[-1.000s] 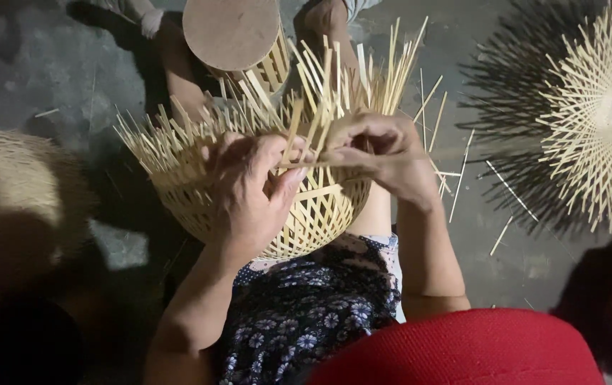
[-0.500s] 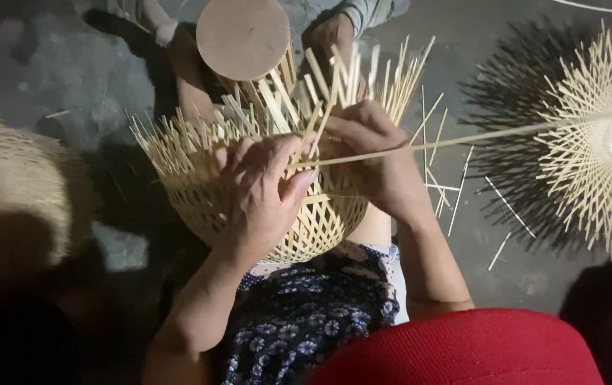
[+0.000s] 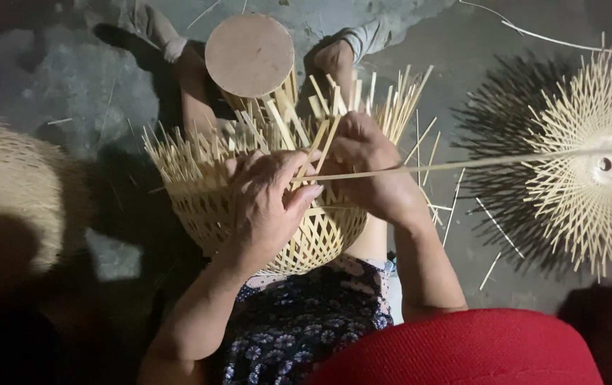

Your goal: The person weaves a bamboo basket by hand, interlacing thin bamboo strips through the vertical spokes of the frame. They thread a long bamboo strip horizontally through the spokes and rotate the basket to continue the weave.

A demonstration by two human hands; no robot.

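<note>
Half-woven pale bamboo basket point(image 3: 263, 214), open lattice wall, loose uprights fanning at rim. Left hand point(image 3: 270, 203) presses wall, grip spread; right hand point(image 3: 370, 167) grip pinching long strip point(image 3: 477, 162).

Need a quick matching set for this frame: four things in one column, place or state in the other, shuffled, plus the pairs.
1. left hand
2. long strip
3. round disc
4. flat woven piece

A. on the floor at the right
B. at the far side of the basket
C. pressed on the basket's wall
D. stretches from the right hand out to the right

Pairs: 1-C, 2-D, 3-B, 4-A
</note>
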